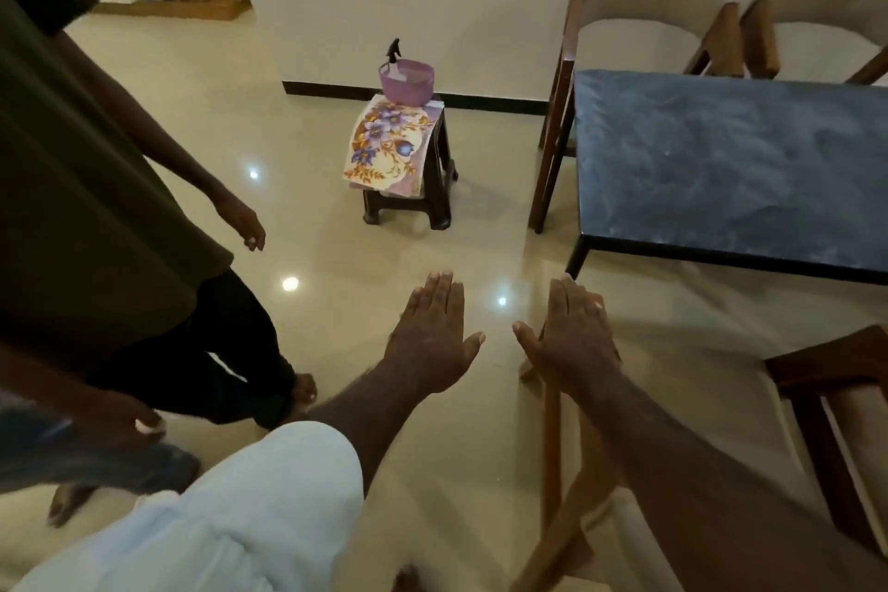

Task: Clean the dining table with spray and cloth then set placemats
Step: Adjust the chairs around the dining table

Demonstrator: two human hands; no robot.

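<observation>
The dining table (pixel 721 168) has a dark blue-grey marbled top and stands at the right. A small dark stool (pixel 435 188) by the far wall carries floral placemats (pixel 384 144) that hang over its front. On them rests a purple basket (pixel 407 82) with a black-nozzled spray bottle (pixel 395 55) inside; no cloth shows. My left hand (pixel 435 337) and my right hand (pixel 572 341) are stretched out flat over the floor, palms down, fingers apart and holding nothing, well short of the stool and left of the table corner.
Another person in a dark green shirt (pixel 81 188) stands close at the left, one foot (pixel 302 392) near my left arm. Wooden chairs with beige cushions stand behind the table (pixel 639 34), and one (pixel 817 404) is at the lower right. The tiled floor (pixel 312 226) is glossy.
</observation>
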